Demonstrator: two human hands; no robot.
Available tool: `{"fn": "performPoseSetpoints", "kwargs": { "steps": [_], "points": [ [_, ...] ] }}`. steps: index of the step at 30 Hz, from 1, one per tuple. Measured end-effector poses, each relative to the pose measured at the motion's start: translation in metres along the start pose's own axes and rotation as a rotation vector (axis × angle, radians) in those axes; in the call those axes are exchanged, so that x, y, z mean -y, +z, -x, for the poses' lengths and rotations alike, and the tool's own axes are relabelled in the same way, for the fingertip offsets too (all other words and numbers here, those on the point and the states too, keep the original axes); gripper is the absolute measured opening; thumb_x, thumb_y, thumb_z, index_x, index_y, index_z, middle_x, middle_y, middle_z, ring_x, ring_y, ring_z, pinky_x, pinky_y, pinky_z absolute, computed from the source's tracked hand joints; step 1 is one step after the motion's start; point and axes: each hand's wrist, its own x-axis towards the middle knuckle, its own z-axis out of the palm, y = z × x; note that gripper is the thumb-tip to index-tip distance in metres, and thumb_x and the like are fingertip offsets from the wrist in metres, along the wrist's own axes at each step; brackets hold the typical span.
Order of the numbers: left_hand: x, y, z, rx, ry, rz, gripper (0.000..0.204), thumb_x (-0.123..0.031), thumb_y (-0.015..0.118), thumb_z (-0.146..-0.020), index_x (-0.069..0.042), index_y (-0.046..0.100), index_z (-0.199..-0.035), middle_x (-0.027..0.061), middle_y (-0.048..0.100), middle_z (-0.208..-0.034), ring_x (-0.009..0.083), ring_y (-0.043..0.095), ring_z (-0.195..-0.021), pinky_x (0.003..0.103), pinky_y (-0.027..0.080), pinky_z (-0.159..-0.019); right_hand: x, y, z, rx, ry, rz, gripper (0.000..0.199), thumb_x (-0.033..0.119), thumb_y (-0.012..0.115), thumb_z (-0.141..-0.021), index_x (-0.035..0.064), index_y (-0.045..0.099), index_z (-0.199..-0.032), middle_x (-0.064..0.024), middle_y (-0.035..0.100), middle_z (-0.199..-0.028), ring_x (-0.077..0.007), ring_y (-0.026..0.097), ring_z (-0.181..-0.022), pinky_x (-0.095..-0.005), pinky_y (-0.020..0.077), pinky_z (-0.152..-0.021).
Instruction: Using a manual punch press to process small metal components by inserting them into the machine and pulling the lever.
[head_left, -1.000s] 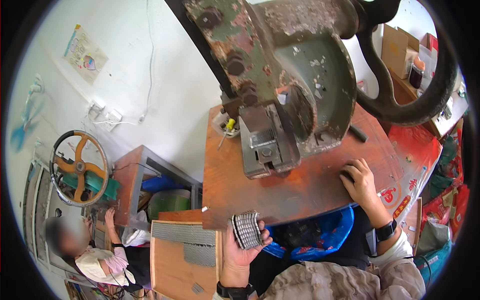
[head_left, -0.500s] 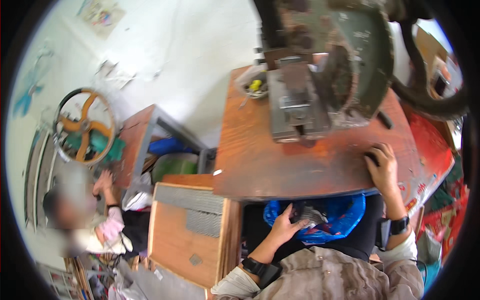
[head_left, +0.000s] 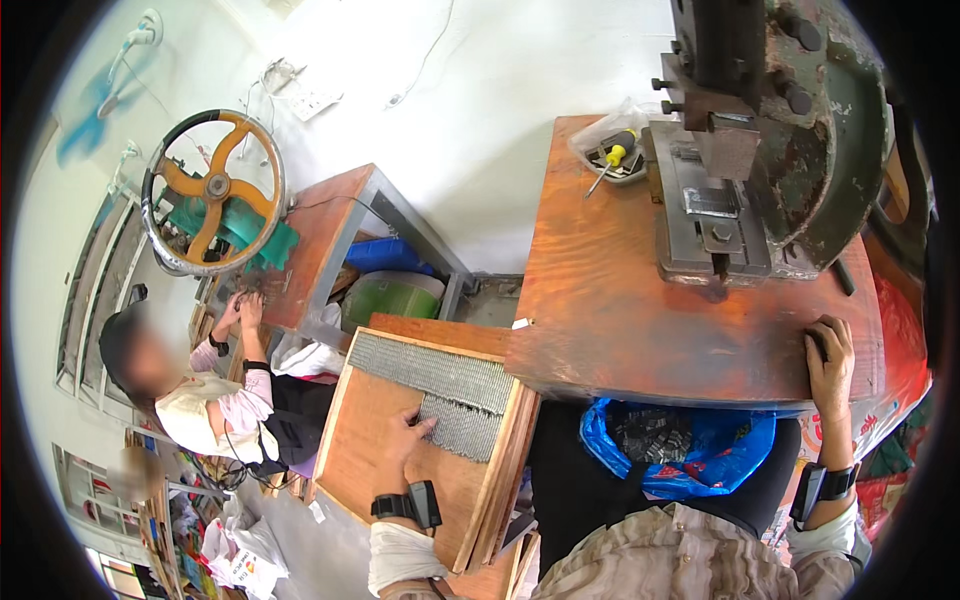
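Note:
My left hand (head_left: 408,445) lies on a wooden tray (head_left: 375,450) at my lower left. Its fingertips press against a short row of small grey metal parts (head_left: 462,427). A longer row of the same parts (head_left: 430,368) lines the tray's far side. Whether the fingers pinch any parts is hidden by the back of the hand. My right hand (head_left: 830,358) rests apart on the near edge of the orange-brown workbench (head_left: 610,310), fingers curled over a small dark spot, holding nothing. Both wrists wear dark bands.
A heavy green-grey press (head_left: 770,140) stands on the workbench, with a yellow-handled screwdriver (head_left: 612,158) behind it. A blue bag of metal parts (head_left: 680,452) sits in my lap. At left, another person (head_left: 200,400) works at a bench with an orange handwheel (head_left: 213,188). A green bucket (head_left: 392,300) sits below.
My view swung left and down. My left hand went from holding a stack of parts at the bench edge, into the blue bag, then out to the tray. My right hand stayed.

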Motion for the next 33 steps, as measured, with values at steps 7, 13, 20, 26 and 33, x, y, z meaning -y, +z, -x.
{"fn": "performPoseSetpoints", "kwargs": {
  "steps": [7,13,20,26,33],
  "points": [
    [-0.011,-0.009,-0.012,0.111,-0.123,0.070,0.056,-0.009,0.080,-0.068,0.005,0.058,-0.118,0.0170,0.064,-0.107,0.0207,0.062,-0.088,0.030,0.050,-0.079,-0.006,0.000,0.003,0.019,-0.006,0.029,0.012,-0.002,0.057,-0.078,-0.0053,0.058,-0.090,-0.0173,0.056,-0.097,-0.0335,0.054,-0.091,-0.0364,0.0436,-0.082],
    [-0.029,-0.006,-0.009,0.132,-0.044,-0.142,0.057,-0.009,0.077,-0.068,0.005,0.057,-0.119,0.0196,0.066,-0.101,0.0265,0.064,-0.089,0.032,0.051,-0.080,-0.008,-0.001,0.005,0.017,0.003,0.035,0.013,-0.002,0.056,-0.078,-0.0051,0.059,-0.091,-0.0172,0.055,-0.097,-0.0334,0.054,-0.091,-0.0360,0.0436,-0.082],
    [-0.045,-0.002,-0.004,0.075,0.049,-0.383,0.048,-0.008,0.069,-0.067,0.009,0.058,-0.111,0.0206,0.067,-0.095,0.0268,0.066,-0.088,0.034,0.051,-0.076,-0.003,0.004,0.001,-0.001,0.008,0.019,0.012,-0.001,0.058,-0.078,-0.0052,0.059,-0.089,-0.0166,0.056,-0.095,-0.0330,0.054,-0.090,-0.0365,0.0437,-0.081],
    [-0.017,0.004,-0.013,0.066,-0.060,-0.093,0.046,-0.011,0.070,-0.066,0.009,0.060,-0.107,0.0190,0.066,-0.093,0.0256,0.064,-0.085,0.034,0.052,-0.075,0.000,-0.005,0.001,-0.043,-0.004,0.047,0.013,0.000,0.061,-0.074,-0.0038,0.061,-0.087,-0.0165,0.057,-0.094,-0.0340,0.054,-0.089,-0.0384,0.0443,-0.080],
    [-0.144,-0.010,0.023,-0.015,-0.160,0.401,0.038,-0.001,0.067,-0.069,0.013,0.059,-0.104,0.0159,0.065,-0.092,0.0203,0.064,-0.076,0.031,0.052,-0.069,0.015,-0.002,-0.005,-0.080,-0.050,0.026,0.016,0.002,0.068,-0.067,0.0002,0.063,-0.082,-0.0144,0.060,-0.089,-0.0331,0.056,-0.085,-0.0397,0.0482,-0.075]
  ]
}}
